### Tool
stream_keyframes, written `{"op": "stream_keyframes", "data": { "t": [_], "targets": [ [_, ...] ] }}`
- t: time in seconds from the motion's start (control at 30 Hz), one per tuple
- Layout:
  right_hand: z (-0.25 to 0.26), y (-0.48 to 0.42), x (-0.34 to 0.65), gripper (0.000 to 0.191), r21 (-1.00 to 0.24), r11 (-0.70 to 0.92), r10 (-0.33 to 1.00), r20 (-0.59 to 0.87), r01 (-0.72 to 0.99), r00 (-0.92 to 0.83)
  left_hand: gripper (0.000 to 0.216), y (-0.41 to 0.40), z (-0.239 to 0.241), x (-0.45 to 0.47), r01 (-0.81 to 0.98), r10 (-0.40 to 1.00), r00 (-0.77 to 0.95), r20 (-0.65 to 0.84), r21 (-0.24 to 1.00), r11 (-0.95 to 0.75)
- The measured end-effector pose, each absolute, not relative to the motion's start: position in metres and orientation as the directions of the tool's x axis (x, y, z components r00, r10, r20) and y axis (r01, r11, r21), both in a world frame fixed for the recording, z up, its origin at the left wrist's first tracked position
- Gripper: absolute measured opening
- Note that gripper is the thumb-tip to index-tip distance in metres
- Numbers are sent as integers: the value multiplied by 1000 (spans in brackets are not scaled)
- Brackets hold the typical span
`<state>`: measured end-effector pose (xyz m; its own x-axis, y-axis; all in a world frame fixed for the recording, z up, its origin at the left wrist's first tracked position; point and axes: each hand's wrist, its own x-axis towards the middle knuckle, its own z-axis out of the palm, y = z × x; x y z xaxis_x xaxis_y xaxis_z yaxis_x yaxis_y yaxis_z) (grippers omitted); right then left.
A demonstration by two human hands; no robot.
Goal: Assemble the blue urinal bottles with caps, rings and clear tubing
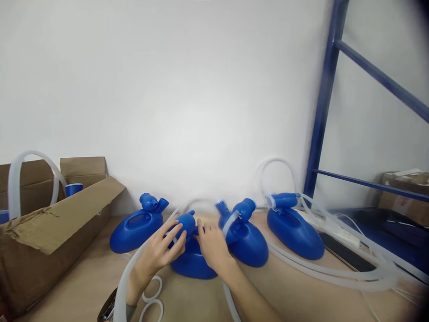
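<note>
My left hand (162,248) has its fingers curled around a blue cup-shaped piece (186,222) at the top of the middle blue urinal bottle (192,266). My right hand (212,241) grips the neck side of that same bottle, its fingertips partly hidden behind it. A white hose (122,286) runs up past my left wrist. More blue urinal bottles stand to either side: one on the left (136,232), one close beside my right hand (250,246), and one farther right (295,232).
An opened cardboard box (50,241) at the left holds a hose and a blue cup. White rings (152,308) lie near my left wrist. A looped clear hose (355,279), a dark phone-like slab (346,252) and a blue metal frame (323,103) are at the right. Behind is a white wall.
</note>
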<state>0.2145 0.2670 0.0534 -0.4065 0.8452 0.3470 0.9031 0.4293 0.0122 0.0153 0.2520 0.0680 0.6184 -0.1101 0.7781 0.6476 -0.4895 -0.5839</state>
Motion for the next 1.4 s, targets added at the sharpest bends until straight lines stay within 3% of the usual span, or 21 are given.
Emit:
{"op": "stream_keyframes", "data": {
  "t": [0.07,0.13,0.2,0.23,0.3,0.37,0.43,0.5,0.57,0.63,0.77,0.87,1.0,1.13,1.2,1.3,1.4],
  "targets": [
    [52,267,214,56,15,424,848,345,906,-403,23,246,75,18,670,-133,547,827,-527,-522],
    [54,267,216,59,-29,428,857,332,903,-395,23,242,81,22,738,-82,369,926,-346,-579],
    [62,267,223,67,-211,465,868,296,860,-398,18,239,85,25,759,31,161,986,-104,-643],
    [68,268,228,73,-372,479,875,268,795,-402,16,238,86,26,744,103,69,992,17,-668],
    [83,269,241,84,-738,433,879,217,519,-425,15,236,87,29,665,261,-55,964,231,-710],
    [100,267,254,82,-942,311,856,221,126,-467,19,232,87,33,528,409,-128,903,411,-743],
    [114,260,263,69,-955,278,804,291,-105,-519,24,226,87,41,369,522,-165,837,543,-754],
    [123,250,266,66,-924,358,750,371,-136,-547,26,219,88,50,249,585,-209,784,621,-743],
    [129,239,266,63,-881,459,729,447,-115,-518,30,209,91,59,162,623,-214,752,656,-737],
    [133,229,264,57,-854,507,740,502,-119,-448,49,200,93,65,115,634,-122,764,645,-755],
    [141,219,264,49,-860,490,766,503,-141,-401,81,179,98,68,257,530,29,848,506,-824],
    [139,219,262,48,-869,444,766,494,-218,-411,78,160,105,73,389,451,25,892,407,-827],
    [129,224,257,60,-922,210,782,359,-326,-510,73,140,118,79,519,361,175,916,225,-824],
    [127,227,261,74,-965,40,826,178,-261,-534,68,154,125,65,650,348,285,893,87,-755],
    [132,229,267,71,-973,119,860,200,-197,-469,60,171,125,52,653,425,292,856,146,-743],
    [140,233,272,63,-925,358,836,379,-129,-397,52,196,119,39,545,624,234,746,431,-719],
    [138,236,269,62,-902,411,804,428,-134,-412,53,205,109,41,398,728,136,672,636,-661]
  ]
}}
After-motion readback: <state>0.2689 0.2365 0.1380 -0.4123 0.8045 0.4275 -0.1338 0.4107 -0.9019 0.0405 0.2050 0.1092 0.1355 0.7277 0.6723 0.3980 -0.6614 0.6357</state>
